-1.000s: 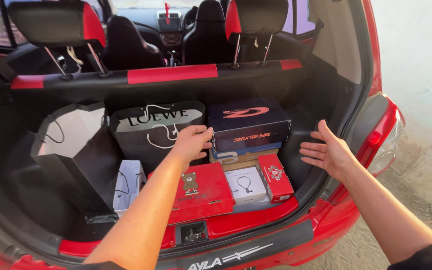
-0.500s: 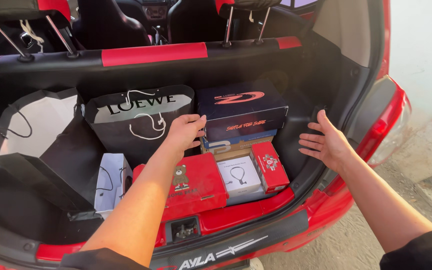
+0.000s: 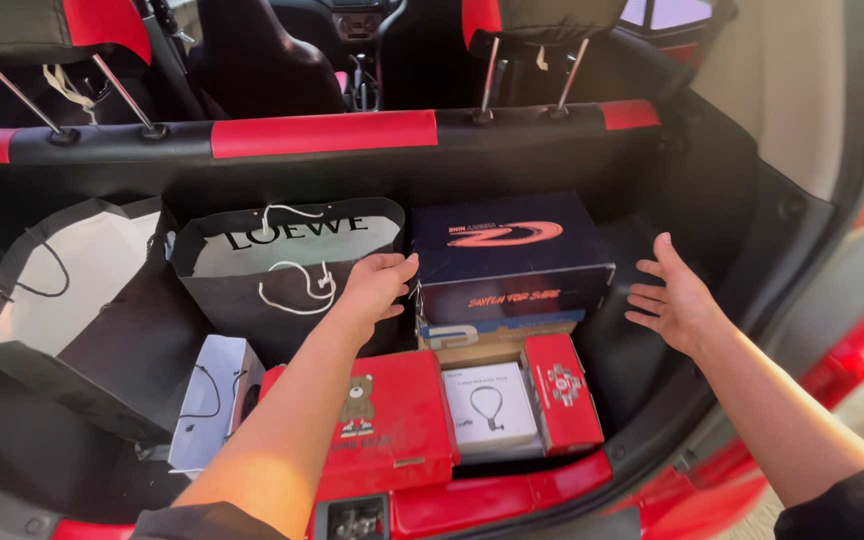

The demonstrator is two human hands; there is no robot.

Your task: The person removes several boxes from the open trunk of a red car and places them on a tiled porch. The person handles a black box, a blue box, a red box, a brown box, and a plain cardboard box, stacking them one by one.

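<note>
Both hands are open and empty, one on each side of the navy box: left hand just beside its left edge, right hand apart on its right. That box tops a stack in the car boot, black bag to its left, red boxes nearer.

Both arms outstretched, left grip and right grip open (fingers spread)

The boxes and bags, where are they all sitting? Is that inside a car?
Yes, it looks like the open boot of a small red car. You can see the back seat with its headrests beyond the dark blue box, and the red car body at the right.
</note>
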